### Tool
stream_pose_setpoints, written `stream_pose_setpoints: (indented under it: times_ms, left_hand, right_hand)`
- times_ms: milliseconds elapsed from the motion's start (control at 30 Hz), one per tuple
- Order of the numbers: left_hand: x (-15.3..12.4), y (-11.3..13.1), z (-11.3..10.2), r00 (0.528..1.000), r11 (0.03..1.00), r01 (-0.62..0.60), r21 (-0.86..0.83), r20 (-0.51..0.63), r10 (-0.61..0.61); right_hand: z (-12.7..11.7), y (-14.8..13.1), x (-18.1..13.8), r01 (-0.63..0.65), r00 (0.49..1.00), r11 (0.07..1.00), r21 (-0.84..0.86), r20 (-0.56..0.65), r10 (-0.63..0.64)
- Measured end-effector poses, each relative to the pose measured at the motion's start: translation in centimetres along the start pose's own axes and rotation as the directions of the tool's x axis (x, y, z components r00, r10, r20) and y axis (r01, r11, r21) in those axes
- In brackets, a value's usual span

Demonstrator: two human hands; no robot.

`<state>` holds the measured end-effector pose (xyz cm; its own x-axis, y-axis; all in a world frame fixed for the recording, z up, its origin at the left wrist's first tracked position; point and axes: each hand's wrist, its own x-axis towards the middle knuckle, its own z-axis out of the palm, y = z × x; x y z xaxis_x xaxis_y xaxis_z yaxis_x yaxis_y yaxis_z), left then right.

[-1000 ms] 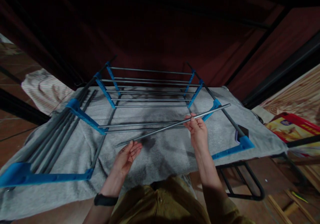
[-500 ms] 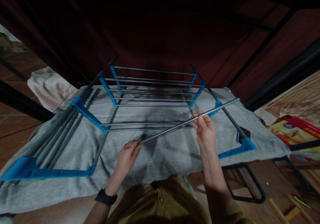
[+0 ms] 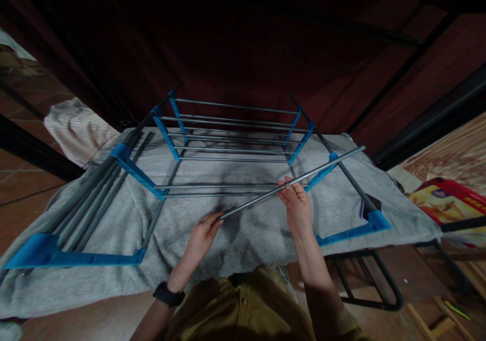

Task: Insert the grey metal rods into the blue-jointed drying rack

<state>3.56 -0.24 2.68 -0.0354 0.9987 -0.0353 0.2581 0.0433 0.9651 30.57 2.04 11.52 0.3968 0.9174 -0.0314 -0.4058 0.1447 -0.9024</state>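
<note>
A loose grey metal rod [image 3: 322, 167] slants from lower left to upper right above a drying rack [image 3: 231, 151] of grey rods and blue plastic side bars. My right hand [image 3: 296, 204] pinches the rod near its middle, fingers closed round it. My left hand [image 3: 203, 234] is closed on the rod's near left end. The rack lies flat on a grey towel [image 3: 250, 234] spread over a table. A black watch sits on my left wrist.
Several loose grey rods [image 3: 87, 189] lie in a bundle at the left of the rack. A dark phone-like object [image 3: 370, 204] rests by the rack's right blue corner. A red and yellow package [image 3: 444, 199] is at the right, a striped cloth [image 3: 76, 128] at the left.
The left hand, open beside the rod a second ago, has closed on its near end. The rod has shifted right and up, and my right hand has slid along it.
</note>
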Motion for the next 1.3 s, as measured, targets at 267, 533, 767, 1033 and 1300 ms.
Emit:
stream_pose_setpoints:
  times_ms: [267,533,767,1033,1300]
  left_hand:
    - [-0.2,0.0,0.5,1.0,0.999,0.027,-0.034,0.003,-0.027]
    - [-0.4,-0.1,1.1,1.0,1.0,-0.007,-0.008,0.019,0.007]
    - [-0.5,-0.4,0.7,1.0,1.0,-0.015,-0.009,0.002,0.015]
    - [-0.9,-1.7,-1.0,0.998,0.999,0.037,0.039,-0.048,-0.035]
    - [-1.1,-1.8,-0.5,1.0,0.984,-0.031,0.173,0.003,0.031]
  right_hand:
    - [0.7,2.0,-1.8,-0.063,0.997,0.998,-0.011,0.038,0.064]
    - [1.4,3.1,-2.8,-0.099,0.993,0.994,-0.047,0.058,0.102]
    - [1.3,2.8,-2.4,-0.077,0.994,0.995,-0.061,0.067,0.081]
    - [0.5,1.4,-0.9,-0.014,1.0,0.998,-0.062,0.023,0.016]
    - [0.3,1.1,-0.5,-0.01,1.0,0.998,-0.061,0.012,0.011]
